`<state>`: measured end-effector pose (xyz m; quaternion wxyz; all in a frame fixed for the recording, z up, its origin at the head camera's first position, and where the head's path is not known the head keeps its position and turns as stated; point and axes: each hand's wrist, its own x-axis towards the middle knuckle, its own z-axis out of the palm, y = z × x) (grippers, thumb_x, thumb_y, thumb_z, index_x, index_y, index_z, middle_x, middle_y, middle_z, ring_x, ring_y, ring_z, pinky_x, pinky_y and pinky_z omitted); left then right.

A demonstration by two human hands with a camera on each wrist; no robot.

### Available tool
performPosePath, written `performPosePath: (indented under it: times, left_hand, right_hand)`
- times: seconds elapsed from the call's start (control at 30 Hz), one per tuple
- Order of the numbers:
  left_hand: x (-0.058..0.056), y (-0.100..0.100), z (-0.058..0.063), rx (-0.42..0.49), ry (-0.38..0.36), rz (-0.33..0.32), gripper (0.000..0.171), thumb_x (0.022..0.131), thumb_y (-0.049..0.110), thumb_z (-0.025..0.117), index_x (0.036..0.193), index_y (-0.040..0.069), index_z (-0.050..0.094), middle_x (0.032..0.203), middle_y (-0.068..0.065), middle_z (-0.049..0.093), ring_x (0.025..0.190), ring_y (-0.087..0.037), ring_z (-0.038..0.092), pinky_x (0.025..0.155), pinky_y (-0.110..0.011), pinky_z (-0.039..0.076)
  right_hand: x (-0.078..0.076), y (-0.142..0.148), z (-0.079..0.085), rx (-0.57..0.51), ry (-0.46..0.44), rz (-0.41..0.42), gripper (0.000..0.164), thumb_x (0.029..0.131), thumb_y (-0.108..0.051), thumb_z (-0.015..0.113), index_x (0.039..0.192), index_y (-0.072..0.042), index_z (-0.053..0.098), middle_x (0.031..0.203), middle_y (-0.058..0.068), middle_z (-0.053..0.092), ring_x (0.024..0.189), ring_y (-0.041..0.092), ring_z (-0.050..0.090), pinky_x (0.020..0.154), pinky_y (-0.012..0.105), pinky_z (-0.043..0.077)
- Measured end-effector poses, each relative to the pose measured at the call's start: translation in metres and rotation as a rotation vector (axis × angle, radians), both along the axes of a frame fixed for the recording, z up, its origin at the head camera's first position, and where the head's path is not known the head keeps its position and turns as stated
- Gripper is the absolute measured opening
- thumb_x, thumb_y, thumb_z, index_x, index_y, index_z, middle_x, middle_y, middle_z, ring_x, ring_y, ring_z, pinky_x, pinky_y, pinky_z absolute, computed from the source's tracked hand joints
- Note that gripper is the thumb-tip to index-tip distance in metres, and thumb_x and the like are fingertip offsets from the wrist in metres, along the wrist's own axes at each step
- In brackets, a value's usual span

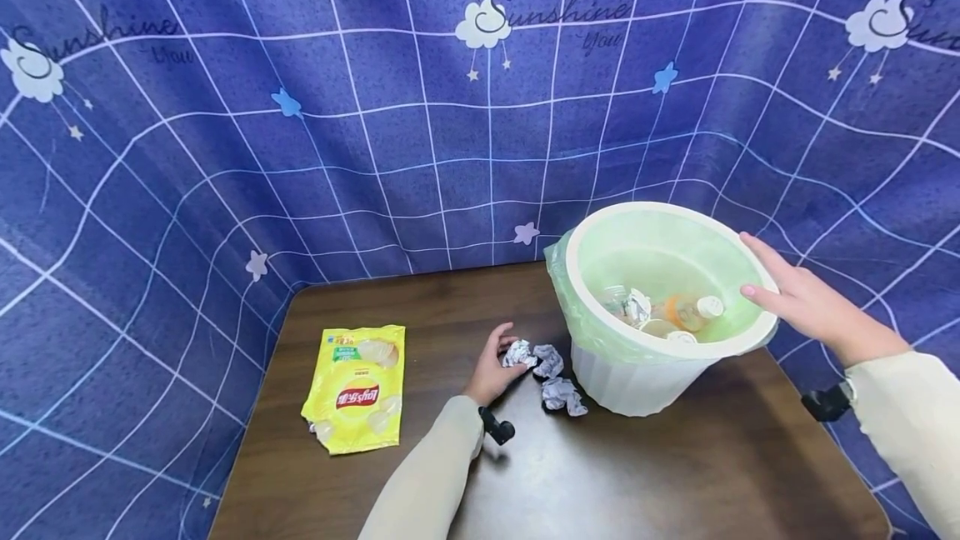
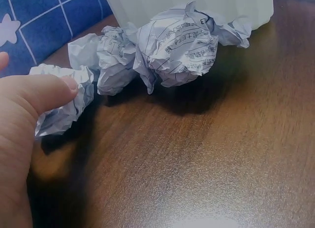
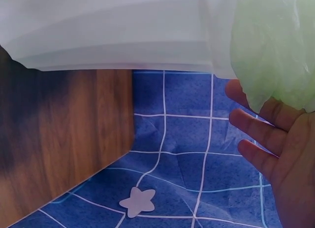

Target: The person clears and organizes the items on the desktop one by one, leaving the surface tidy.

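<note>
My left hand (image 1: 491,369) is curved around a crumpled paper ball (image 1: 519,354) on the table, fingers on its far side. In the left wrist view the thumb (image 2: 54,92) lies against that ball. Beside it lie a second crumpled paper ball (image 1: 549,362) and a third crumpled paper ball (image 1: 562,396), near the bin's base. My right hand (image 1: 810,298) is at the right rim of a white trash bin (image 1: 630,386), with straight, spread fingers; in the right wrist view they are by the green bin liner (image 3: 275,50).
Inside the bin are a bottle with a white cap (image 1: 686,312) and other crumpled waste. A yellow chip bag (image 1: 356,390) lies at the left of the brown table (image 1: 442,307). A blue patterned curtain (image 1: 420,140) stands behind and at both sides.
</note>
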<state>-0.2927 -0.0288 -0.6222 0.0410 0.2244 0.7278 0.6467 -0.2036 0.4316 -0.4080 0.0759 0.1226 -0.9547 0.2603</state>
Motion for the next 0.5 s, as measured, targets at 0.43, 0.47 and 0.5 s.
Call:
performPosePath:
  times: [0.43, 0.47, 0.5]
  left_hand:
    - [-0.011, 0.0, -0.015, -0.031, -0.006, 0.056, 0.078, 0.079, -0.015, 0.073, 0.148, -0.002, 0.037, 0.127, -0.04, 0.055, 0.113, -0.056, 0.052, 0.099, -0.067, 0.039]
    - [-0.014, 0.0, -0.02, -0.036, -0.01, 0.063, 0.08, 0.079, -0.016, 0.073, 0.149, -0.001, 0.036, 0.128, -0.039, 0.055, 0.113, -0.056, 0.053, 0.1, -0.067, 0.039]
    - [-0.017, 0.0, -0.025, -0.04, -0.007, 0.072, 0.081, 0.079, -0.016, 0.073, 0.149, -0.001, 0.035, 0.128, -0.038, 0.056, 0.113, -0.055, 0.053, 0.099, -0.067, 0.04]
  right_hand:
    - [-0.001, 0.001, -0.002, 0.045, 0.043, 0.0, 0.078, 0.097, -0.022, 0.064, 0.161, -0.011, 0.021, 0.113, 0.027, 0.069, 0.095, 0.008, 0.061, 0.076, 0.018, 0.039]
    - [-0.001, 0.001, -0.002, 0.05, 0.043, 0.0, 0.078, 0.097, -0.022, 0.064, 0.161, -0.011, 0.02, 0.113, 0.027, 0.069, 0.095, 0.012, 0.062, 0.076, 0.019, 0.04]
    - [-0.001, 0.001, -0.002, 0.055, 0.041, -0.001, 0.078, 0.097, -0.022, 0.064, 0.161, -0.01, 0.02, 0.113, 0.028, 0.069, 0.096, 0.017, 0.063, 0.076, 0.021, 0.041]
